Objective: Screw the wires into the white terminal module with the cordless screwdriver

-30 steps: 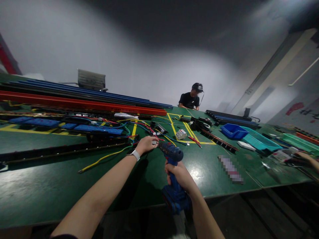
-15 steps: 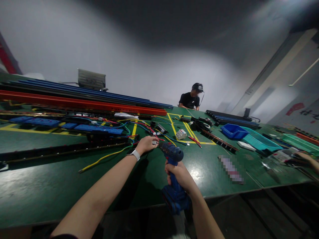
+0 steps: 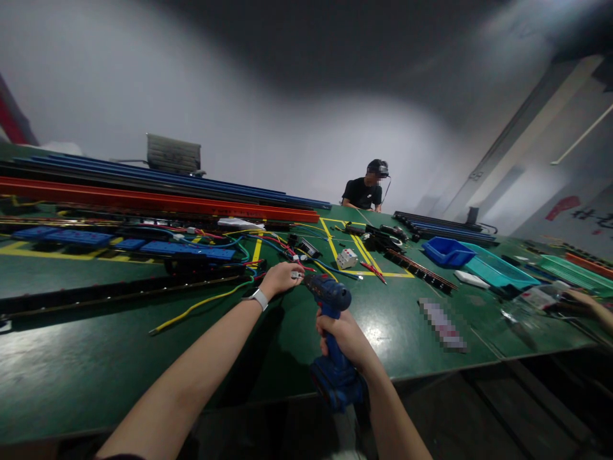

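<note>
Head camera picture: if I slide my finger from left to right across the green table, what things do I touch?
yellow wire → left hand → blue drill, gripped by the right hand → blue bin → teal tray → another person's hand at the far right edge.

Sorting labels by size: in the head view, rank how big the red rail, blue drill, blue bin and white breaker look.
1. red rail
2. blue drill, though nearness to the camera makes this unsure
3. blue bin
4. white breaker
</note>
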